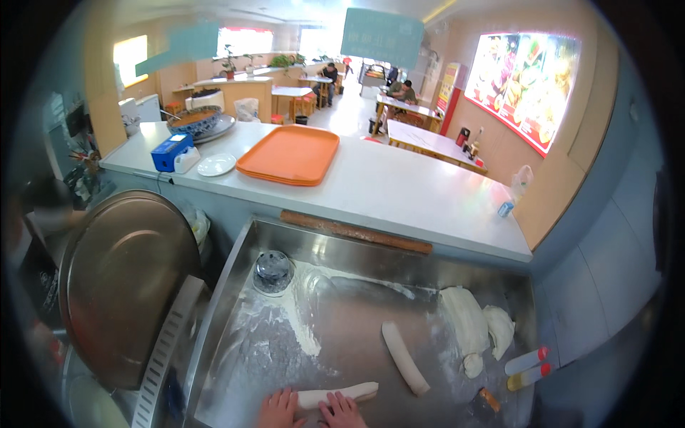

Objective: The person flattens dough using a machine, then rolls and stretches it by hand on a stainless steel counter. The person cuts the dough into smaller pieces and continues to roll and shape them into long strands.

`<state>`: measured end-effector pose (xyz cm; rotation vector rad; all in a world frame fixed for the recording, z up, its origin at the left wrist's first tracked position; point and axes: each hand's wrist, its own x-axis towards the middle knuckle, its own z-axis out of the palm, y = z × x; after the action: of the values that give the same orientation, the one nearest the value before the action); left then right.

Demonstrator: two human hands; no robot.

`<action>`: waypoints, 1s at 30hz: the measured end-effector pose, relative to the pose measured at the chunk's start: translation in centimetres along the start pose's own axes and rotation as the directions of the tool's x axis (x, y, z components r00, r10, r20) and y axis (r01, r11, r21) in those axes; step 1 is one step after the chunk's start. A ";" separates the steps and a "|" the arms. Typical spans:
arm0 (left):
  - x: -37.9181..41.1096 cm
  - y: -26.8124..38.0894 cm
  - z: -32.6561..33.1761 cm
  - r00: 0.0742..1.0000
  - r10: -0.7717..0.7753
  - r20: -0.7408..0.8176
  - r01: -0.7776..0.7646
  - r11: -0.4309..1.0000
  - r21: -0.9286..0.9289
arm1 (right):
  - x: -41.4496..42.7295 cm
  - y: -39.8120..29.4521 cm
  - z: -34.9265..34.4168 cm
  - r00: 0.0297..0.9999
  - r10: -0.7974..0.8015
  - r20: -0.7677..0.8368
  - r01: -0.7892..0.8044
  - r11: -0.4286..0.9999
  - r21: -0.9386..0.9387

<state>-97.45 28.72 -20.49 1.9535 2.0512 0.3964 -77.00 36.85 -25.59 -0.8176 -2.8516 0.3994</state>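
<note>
My left hand (279, 409) lies flat at the left end of a strip of dough (334, 395) near the bottom edge of the steel worktop (364, 342). On the same strip, further right, rest the spread fingers of my right hand (341, 411). A second dough roll (404, 357) lies apart, slanting down to the right. Larger pieces of dough (465, 321) sit at the far right, one of them folded. White flour (299, 315) is spread over the left and back of the worktop, around a round lidded container (272, 273).
Two squeeze bottles with red caps (527, 369) lie at the right edge. A wooden rolling pin (356, 232) rests along the back rim. Beyond, orange trays (289, 155) and a white plate (217, 165) stand on the counter (406, 184). A big round metal lid (131, 289) leans at left.
</note>
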 end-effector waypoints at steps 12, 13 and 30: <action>2.3 -1.5 3.2 0.999 -0.031 0.020 0.033 0.993 -0.109 | 7.2 4.4 -2.8 0.993 -0.102 0.062 0.104 0.994 -0.031; -0.8 0.6 4.0 0.999 -0.051 0.000 0.051 0.999 0.010 | 3.6 3.5 -3.7 0.973 -0.219 0.076 0.225 0.970 -0.090; -3.0 2.7 4.2 0.992 0.054 -0.110 -0.035 0.985 0.172 | -2.7 0.2 -1.3 0.988 0.155 -0.024 -0.156 0.960 -0.233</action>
<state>-93.19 25.87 -23.29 2.1243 2.1804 0.3620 -74.34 35.79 -24.56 -1.0867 -2.8748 0.0762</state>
